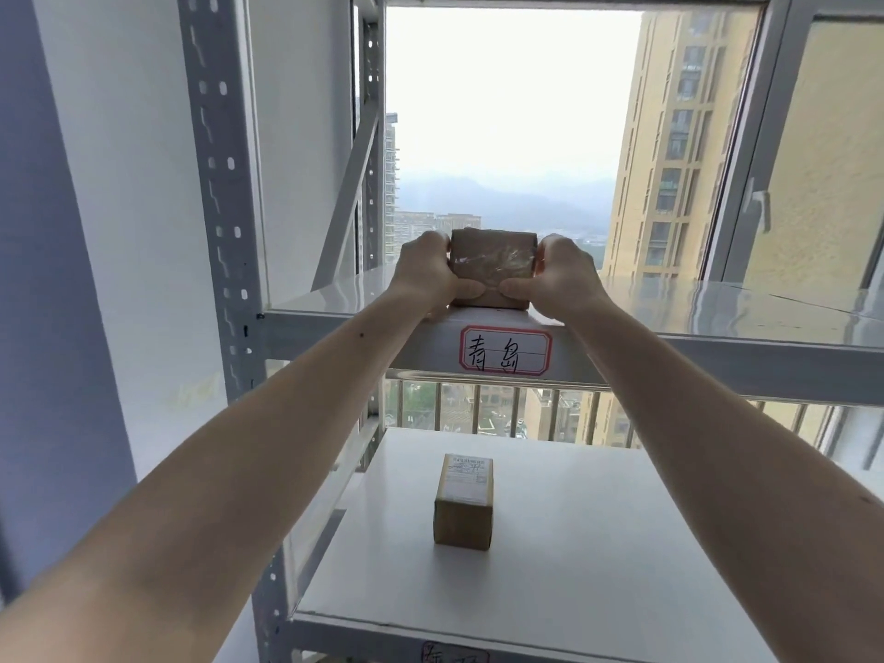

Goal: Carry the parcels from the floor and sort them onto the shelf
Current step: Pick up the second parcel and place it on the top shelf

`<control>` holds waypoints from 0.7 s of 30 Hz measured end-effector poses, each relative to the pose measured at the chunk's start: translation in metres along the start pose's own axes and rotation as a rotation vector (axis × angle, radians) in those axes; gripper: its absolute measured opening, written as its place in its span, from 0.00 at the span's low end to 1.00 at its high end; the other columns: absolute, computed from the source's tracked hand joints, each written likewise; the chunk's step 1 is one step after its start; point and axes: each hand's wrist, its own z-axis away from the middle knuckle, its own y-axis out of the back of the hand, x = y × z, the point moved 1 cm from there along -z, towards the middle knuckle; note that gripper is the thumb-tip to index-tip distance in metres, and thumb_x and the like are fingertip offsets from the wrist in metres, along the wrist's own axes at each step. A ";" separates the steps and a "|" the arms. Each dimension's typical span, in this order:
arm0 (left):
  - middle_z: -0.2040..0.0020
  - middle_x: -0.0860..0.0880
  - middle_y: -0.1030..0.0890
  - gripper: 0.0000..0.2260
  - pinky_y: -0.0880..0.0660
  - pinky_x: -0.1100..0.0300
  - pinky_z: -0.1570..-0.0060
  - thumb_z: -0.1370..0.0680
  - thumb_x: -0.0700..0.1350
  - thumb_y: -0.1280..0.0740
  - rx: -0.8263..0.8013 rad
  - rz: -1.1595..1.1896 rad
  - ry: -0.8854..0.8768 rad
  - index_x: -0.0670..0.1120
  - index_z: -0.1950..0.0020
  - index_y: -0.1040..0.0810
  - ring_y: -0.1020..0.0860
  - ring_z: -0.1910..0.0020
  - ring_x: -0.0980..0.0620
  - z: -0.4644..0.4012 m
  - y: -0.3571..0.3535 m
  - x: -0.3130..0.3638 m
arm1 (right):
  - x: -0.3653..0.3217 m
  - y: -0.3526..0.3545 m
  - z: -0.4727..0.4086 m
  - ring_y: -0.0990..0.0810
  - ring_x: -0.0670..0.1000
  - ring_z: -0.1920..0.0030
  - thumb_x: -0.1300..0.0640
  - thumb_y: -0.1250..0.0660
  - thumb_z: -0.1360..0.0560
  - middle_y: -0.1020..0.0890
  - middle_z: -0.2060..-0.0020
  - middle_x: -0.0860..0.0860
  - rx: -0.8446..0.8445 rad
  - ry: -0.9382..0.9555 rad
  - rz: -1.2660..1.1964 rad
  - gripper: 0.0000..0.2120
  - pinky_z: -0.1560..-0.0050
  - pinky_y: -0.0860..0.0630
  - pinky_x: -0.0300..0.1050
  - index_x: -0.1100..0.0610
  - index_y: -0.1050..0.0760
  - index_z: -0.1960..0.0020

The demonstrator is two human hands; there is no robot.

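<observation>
A small brown cardboard parcel [491, 260] wrapped in clear tape rests on the front edge of the upper white shelf [717, 308]. My left hand [425, 272] grips its left side and my right hand [562, 275] grips its right side, both thumbs pressed on its front face. Just below the parcel, a red-bordered label [506, 350] with handwritten characters is stuck on the shelf's front beam. On the lower shelf [598, 543] stands a second small brown parcel [463, 504] with a white shipping label on top.
A grey perforated upright post [222, 222] stands at the left, beside a white wall. Behind the shelves is a large window [507, 112] with tall buildings outside. Another red-bordered label [454, 655] shows at the lower beam's edge.
</observation>
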 end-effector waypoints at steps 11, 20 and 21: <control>0.42 0.43 0.17 0.26 0.24 0.56 0.44 0.31 0.46 0.20 -0.035 -0.063 0.058 0.41 0.37 0.23 0.19 0.43 0.45 -0.020 -0.009 0.001 | -0.003 -0.010 -0.016 0.22 0.55 0.55 0.56 0.23 0.28 0.22 0.59 0.53 -0.002 -0.049 0.003 0.15 0.56 0.26 0.48 0.58 0.28 0.51; 0.45 0.45 0.16 0.24 0.21 0.52 0.43 0.33 0.47 0.19 -0.025 -0.041 0.092 0.41 0.41 0.20 0.18 0.46 0.46 -0.022 -0.012 -0.002 | -0.002 -0.012 -0.019 0.21 0.56 0.52 0.55 0.23 0.28 0.21 0.54 0.55 0.011 -0.061 0.024 0.17 0.48 0.22 0.53 0.59 0.29 0.49; 0.46 0.45 0.16 0.23 0.22 0.54 0.46 0.33 0.47 0.20 -0.023 -0.045 0.093 0.41 0.42 0.20 0.18 0.47 0.47 -0.023 -0.013 -0.004 | -0.002 -0.012 -0.018 0.21 0.56 0.52 0.55 0.23 0.28 0.21 0.54 0.55 0.009 -0.058 0.018 0.17 0.47 0.21 0.54 0.59 0.29 0.49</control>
